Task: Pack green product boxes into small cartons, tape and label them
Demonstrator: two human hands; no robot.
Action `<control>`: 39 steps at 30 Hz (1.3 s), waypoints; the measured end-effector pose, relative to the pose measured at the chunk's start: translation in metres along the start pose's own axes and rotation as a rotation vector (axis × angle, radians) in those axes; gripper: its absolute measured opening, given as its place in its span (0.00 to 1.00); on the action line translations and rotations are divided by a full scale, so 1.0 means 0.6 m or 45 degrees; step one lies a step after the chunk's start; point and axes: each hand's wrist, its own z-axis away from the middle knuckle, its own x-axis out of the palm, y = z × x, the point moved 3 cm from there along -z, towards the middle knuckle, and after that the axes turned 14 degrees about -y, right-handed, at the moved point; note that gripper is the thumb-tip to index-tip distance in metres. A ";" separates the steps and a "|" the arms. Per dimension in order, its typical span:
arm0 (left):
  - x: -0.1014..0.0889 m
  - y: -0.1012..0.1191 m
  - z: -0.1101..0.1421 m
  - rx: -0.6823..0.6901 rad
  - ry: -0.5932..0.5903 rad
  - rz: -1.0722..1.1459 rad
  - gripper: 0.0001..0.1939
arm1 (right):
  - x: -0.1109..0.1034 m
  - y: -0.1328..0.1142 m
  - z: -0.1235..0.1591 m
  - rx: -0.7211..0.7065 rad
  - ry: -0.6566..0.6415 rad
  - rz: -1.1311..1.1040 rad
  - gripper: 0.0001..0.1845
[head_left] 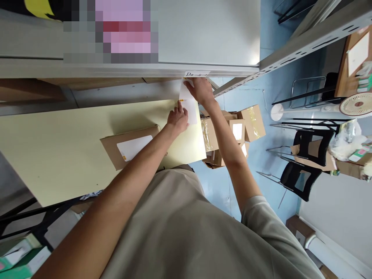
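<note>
A strip of white label sheets with small orange marks lies at the right end of the pale yellow tabletop, its far end rising toward the shelf edge. My left hand rests on the tabletop beside the strip, fingers apart, index fingertip touching an orange mark. At the strip's far end, just below the shelf edge, my right hand has its thumb and curled fingers closed on the paper; some fingertips are hidden. Left of my left forearm lies a flat cardboard box with a white label, partly covered by that arm.
A grey metal shelf with a handwritten tag overhangs the table's far side. Cardboard boxes are piled on the blue floor beyond the table's right edge. Black chairs and a white fan stand farther right.
</note>
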 end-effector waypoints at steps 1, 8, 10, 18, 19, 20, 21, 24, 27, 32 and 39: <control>-0.002 0.003 -0.002 -0.009 -0.014 -0.003 0.53 | 0.002 0.003 -0.003 0.006 0.014 0.004 0.17; -0.010 0.026 -0.023 -0.110 -0.075 -0.029 0.66 | -0.010 0.039 0.001 0.216 0.146 -0.002 0.16; -0.009 0.030 -0.027 -0.123 -0.093 -0.063 0.65 | -0.024 0.050 0.012 0.278 0.216 -0.030 0.18; -0.006 0.031 -0.031 -0.160 -0.106 -0.079 0.67 | -0.019 0.019 0.107 0.221 0.544 -0.225 0.32; -0.009 0.028 -0.032 -0.155 -0.095 -0.047 0.63 | -0.007 0.009 0.122 0.163 0.557 -0.301 0.34; -0.012 0.024 -0.031 -0.145 -0.075 0.011 0.58 | 0.007 0.000 0.137 0.122 0.552 -0.390 0.35; -0.016 0.017 -0.029 -0.133 -0.041 0.102 0.52 | 0.021 -0.008 0.151 0.095 0.540 -0.492 0.36; -0.019 -0.011 0.004 -0.076 0.157 0.616 0.36 | 0.063 -0.021 0.195 0.065 0.543 -0.868 0.38; 0.007 -0.040 0.080 0.149 0.298 1.353 0.30 | 0.101 -0.026 0.245 0.059 0.602 -1.238 0.36; 0.072 -0.064 0.257 0.501 0.278 1.949 0.29 | 0.152 -0.048 0.337 0.038 0.563 -1.499 0.32; 0.115 -0.077 0.406 0.557 0.318 2.048 0.31 | 0.179 -0.092 0.408 -0.036 0.493 -1.444 0.31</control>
